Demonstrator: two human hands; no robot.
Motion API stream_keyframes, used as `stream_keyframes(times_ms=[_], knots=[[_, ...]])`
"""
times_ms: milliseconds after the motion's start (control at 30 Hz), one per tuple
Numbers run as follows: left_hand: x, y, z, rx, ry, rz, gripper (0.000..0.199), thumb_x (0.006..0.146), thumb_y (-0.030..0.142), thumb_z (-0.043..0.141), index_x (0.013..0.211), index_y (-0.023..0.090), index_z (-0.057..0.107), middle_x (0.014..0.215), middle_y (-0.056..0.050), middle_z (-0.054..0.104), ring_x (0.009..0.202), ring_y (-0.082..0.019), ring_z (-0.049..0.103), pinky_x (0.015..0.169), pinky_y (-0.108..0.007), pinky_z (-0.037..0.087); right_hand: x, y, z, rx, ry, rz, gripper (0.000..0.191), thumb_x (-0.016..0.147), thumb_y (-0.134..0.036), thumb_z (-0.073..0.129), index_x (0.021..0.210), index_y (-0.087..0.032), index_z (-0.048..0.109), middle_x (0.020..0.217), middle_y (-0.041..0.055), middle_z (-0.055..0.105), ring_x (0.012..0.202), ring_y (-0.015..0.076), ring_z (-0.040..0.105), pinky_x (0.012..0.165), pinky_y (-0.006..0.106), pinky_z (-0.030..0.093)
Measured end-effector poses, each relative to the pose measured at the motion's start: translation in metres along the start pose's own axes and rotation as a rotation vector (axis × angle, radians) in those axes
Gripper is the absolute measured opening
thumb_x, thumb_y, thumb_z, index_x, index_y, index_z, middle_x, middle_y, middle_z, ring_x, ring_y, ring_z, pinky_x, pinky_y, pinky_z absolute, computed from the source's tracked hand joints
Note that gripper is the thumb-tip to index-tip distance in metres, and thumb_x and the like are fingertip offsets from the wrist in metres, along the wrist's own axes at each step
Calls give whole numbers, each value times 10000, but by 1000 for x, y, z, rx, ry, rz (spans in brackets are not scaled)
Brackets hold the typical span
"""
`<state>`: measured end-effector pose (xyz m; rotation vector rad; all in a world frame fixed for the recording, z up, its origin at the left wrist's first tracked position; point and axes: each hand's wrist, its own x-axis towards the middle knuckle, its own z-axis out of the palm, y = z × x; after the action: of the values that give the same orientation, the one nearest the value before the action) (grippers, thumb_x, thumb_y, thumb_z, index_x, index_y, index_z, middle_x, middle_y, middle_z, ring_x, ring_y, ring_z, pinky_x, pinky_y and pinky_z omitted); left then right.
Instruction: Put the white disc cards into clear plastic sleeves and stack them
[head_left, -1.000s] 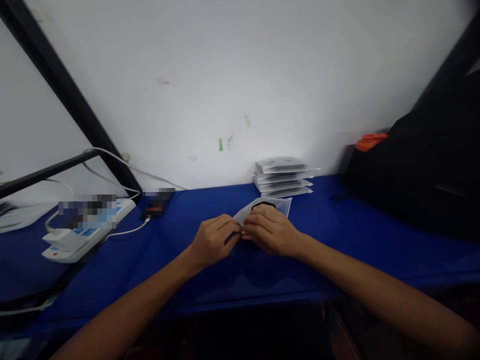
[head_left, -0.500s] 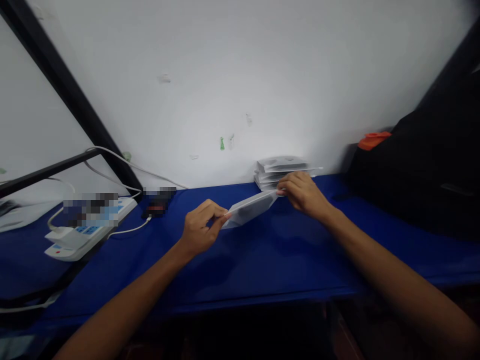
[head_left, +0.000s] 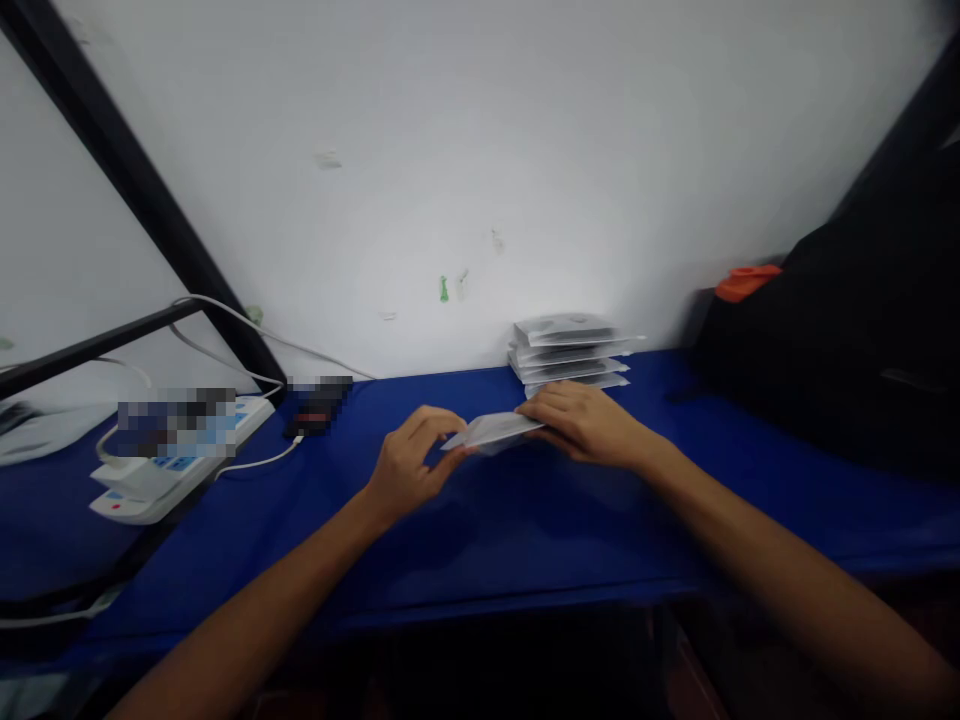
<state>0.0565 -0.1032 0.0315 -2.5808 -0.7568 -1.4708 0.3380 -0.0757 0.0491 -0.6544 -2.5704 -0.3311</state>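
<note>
A flat white packet (head_left: 498, 430), paper or plastic, is held up above the blue tabletop between both hands. My left hand (head_left: 417, 458) pinches its left end between thumb and fingers. At the other end, my right hand (head_left: 581, 424) grips the packet with its fingers over the top and thumb below. Just behind the right hand stands a stack of similar white packets (head_left: 566, 335), lying flat on one another against the wall. What is inside the held packet cannot be made out.
To the left lie a white power strip (head_left: 176, 460) with a plug and cables, and a dark device (head_left: 319, 408) on a white cord. A large black bag or cloth (head_left: 840, 330) with an orange piece (head_left: 746, 283) fills the right side. The blue tabletop (head_left: 480, 560) ends at a front edge.
The packet has gone from slanted to nearly level. My right hand has moved left and down, away from the stack, and now covers more of the packet's right end.
</note>
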Motion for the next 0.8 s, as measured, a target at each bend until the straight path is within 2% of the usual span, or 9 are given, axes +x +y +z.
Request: stream_keyframes(times_ms=[133,200,267,333,433,500,633,733,800], knots=[[-1,-19,0,96,-18,-227,397,898,386,668,1237,216,551,1139,-76,603,1012,-204,617,883,-375,547,-3,28,-26,-148,274,47,348,957,-242,498,1299,-212,555,1141,108,697,1053,269,636,873,439,508],[-5,-29,2,102,-122,-325,409,919,427,620,1260,217,536,1182,-80,571,1045,-211,611,931,-400,530,-3,49,-35,-264,418,134,451,932,-185,489,1381,-229,498,1247,114,661,1163,294,595,944,492,470],[-9,-38,5,100,-259,-385,411,927,466,589,1248,215,543,1209,-85,563,1104,-230,592,986,-425,501,-3,72,-35,-364,495,269,536,917,-141,458,1443,-244,440,1367,112,592,1281,315,516,1010,546,415],[-13,-45,7,94,-399,-413,432,924,508,572,1237,212,554,1231,-93,564,1160,-255,565,1020,-448,477,-6,94,-25,-422,462,383,586,904,-112,430,1473,-251,406,1445,105,528,1351,323,448,1048,572,375],[-17,-51,11,82,-561,-437,503,908,571,560,1250,201,563,1269,-114,568,1190,-278,554,1043,-466,456,-15,120,-4,-415,246,433,570,884,-79,399,1438,-198,461,1411,134,557,1321,313,484,1036,533,409],[-18,-53,11,82,-633,-442,565,896,613,554,1289,206,558,1338,-122,550,1243,-293,528,1079,-479,422,-22,130,7,-375,174,456,525,911,-107,379,1424,-156,477,1401,155,561,1305,312,502,1023,518,432],[-19,-55,11,97,-741,-446,700,867,696,537,1401,244,505,1508,-108,440,1393,-321,398,1158,-502,315,-26,127,7,-318,234,458,488,959,-233,417,1440,-158,460,1448,166,514,1336,331,470,1053,551,410],[-20,-55,11,87,-808,-432,796,841,746,524,1460,251,450,1574,-107,352,1444,-320,330,1182,-486,271,-23,103,0,-268,280,397,482,956,-265,455,1424,-151,477,1436,174,520,1326,335,471,1073,546,397],[-20,-55,11,79,-845,-427,850,824,771,519,1489,253,409,1597,-108,303,1463,-321,295,1193,-479,245,-19,80,0,-208,244,343,438,967,-281,450,1375,-141,527,1370,176,571,1279,323,510,1065,518,414]])
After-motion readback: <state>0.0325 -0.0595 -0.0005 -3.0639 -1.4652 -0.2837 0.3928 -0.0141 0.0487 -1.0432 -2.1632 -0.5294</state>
